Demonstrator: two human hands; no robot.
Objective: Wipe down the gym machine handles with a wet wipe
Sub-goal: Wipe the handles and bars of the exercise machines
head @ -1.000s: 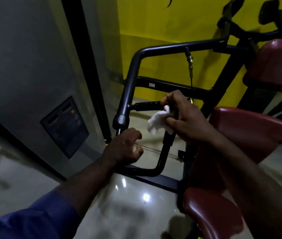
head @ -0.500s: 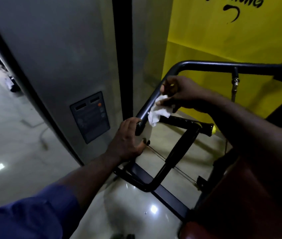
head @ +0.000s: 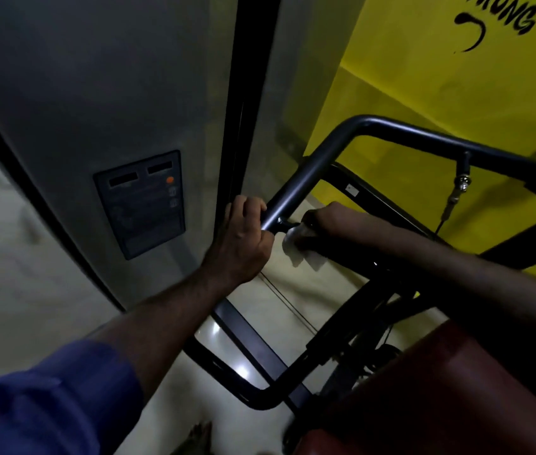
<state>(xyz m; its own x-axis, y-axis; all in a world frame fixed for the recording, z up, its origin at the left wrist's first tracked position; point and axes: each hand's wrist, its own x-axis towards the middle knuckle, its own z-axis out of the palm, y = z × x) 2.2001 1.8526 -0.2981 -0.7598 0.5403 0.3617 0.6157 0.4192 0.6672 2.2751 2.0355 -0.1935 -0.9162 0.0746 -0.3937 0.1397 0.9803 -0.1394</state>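
curled fingers of the left hand (head: 243, 238) wrap the black tubular bar (head: 309, 172) of the gym machine, on its sloping stretch, right where a short dark handle (head: 352, 257) branches off. to the right of the bar, the right hand (head: 329, 218) closes over that handle, pressing the white wet wipe (head: 299, 247) against it. a loose flap of the wipe hangs under the handle, just beside the left knuckles. left of the bar stands a grey wall with a dark control panel (head: 141, 205) carrying one orange button. behind the bar is a yellow wall (head: 424, 93) with black lettering. below and right of the bar sits a red pad (head: 440, 389). a blue sleeve (head: 46, 415) covers the left upper arm.
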